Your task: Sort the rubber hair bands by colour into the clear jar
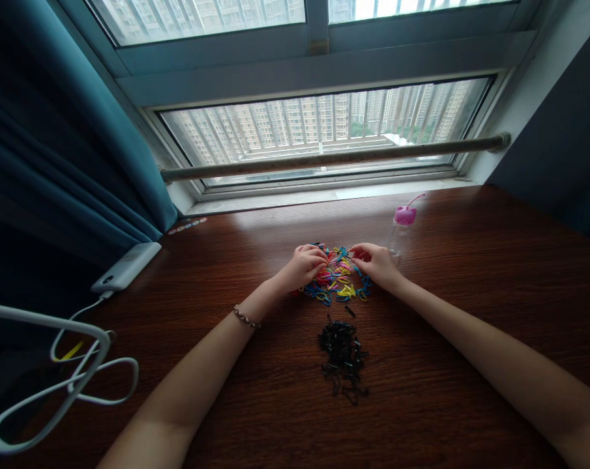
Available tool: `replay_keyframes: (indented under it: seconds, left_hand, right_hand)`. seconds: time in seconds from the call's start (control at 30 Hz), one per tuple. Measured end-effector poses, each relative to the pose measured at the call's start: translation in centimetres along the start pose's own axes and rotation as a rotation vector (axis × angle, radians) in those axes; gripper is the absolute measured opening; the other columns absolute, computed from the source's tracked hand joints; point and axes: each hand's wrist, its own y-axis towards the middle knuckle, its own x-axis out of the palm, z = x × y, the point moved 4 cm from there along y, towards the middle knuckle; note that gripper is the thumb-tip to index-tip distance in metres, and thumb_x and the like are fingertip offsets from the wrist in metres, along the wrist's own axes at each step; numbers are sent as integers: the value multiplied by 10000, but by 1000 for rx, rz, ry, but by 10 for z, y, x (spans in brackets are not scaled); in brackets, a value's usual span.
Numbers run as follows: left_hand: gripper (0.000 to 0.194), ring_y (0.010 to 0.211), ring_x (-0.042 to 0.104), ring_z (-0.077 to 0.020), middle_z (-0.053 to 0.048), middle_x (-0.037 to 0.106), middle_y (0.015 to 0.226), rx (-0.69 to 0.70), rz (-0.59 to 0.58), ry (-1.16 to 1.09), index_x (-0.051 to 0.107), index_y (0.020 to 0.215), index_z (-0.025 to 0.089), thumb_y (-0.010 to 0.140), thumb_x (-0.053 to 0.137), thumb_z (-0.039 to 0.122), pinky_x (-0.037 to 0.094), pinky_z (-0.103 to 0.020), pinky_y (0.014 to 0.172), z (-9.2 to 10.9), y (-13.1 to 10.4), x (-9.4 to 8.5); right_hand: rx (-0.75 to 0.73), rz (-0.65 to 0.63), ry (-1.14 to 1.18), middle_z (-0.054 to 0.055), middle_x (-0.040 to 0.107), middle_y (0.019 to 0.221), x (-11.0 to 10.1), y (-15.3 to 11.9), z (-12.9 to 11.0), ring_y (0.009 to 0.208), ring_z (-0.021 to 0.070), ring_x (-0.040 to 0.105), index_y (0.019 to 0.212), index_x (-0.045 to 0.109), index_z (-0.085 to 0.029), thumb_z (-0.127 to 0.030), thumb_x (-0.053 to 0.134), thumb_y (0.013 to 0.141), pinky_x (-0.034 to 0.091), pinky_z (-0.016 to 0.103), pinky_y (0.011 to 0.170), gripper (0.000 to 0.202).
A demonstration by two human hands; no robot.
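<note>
A loose pile of small coloured rubber bands (331, 280), in blue, yellow, pink and red, lies on the brown wooden table. My left hand (304, 267) rests at the pile's left side, its fingers curled in among the bands; what the fingertips hold is hidden. On the opposite side, my right hand (377, 264) has thumb and forefinger pinched together at the pile's upper right edge, and anything between them is too small to name. Nearer to me sits a separate heap of black rubber bands (342, 348), with a stray black band (350, 311) just above it.
A clear bottle with a pink cat-shaped lid (405, 215) stands behind my right hand. At the left are a white power strip or adapter (126, 267), looped white cable (87, 378) and a blue curtain (79, 117). A metal rail (334, 158) crosses the window beyond the table.
</note>
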Motion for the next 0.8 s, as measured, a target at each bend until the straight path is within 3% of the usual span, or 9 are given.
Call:
replay_keyframes:
  seconds: [0.17,0.33,0.43,0.67,0.73,0.8]
  left_hand:
    - [229,954,553,-200,-95,645,947,-126,114,-481,670,882,153,788,533,312,407,-340,866,0,2,-14]
    - [275,893,595,-202,-93,661,907,-373,232,-801,642,812,111,605,713,277,439,-351,833,-14,0,-11]
    - [275,769,618,-172,-69,669,797,-470,285,-875,597,722,106,546,744,258,460,-336,768,-20,-1,-8]
    - [321,694,610,-136,-21,648,712,-484,324,-917,530,721,124,536,751,265,463,-283,696,-21,0,-11]
    - [313,689,604,-135,-25,646,716,-490,323,-877,560,737,119,547,745,284,463,-274,683,-21,0,-12]
    - [303,686,599,-138,-38,648,725,-490,324,-831,596,747,111,562,735,307,463,-269,671,-21,-1,-13]
  right_hand:
    - [97,-7,89,27,641,709,0,0,0,629,130,600,850,646,-153,-214,593,679,492,254,614,189]
    - [227,-63,302,46,646,767,1,0,-5,706,153,616,846,634,-137,-255,646,639,509,280,670,238]
    - [287,-83,397,46,639,767,1,-1,-11,707,154,612,825,630,-131,-274,673,611,513,283,663,260]
    - [344,-130,570,34,632,751,0,-3,-19,692,138,608,820,630,-119,-260,691,592,496,269,660,275]
    - [325,-218,610,26,630,725,2,-5,-22,659,124,602,824,630,-112,-266,689,598,492,261,642,279]
    - [303,-399,615,17,623,684,8,-8,-26,609,113,594,833,629,-104,-273,689,604,489,253,608,291]
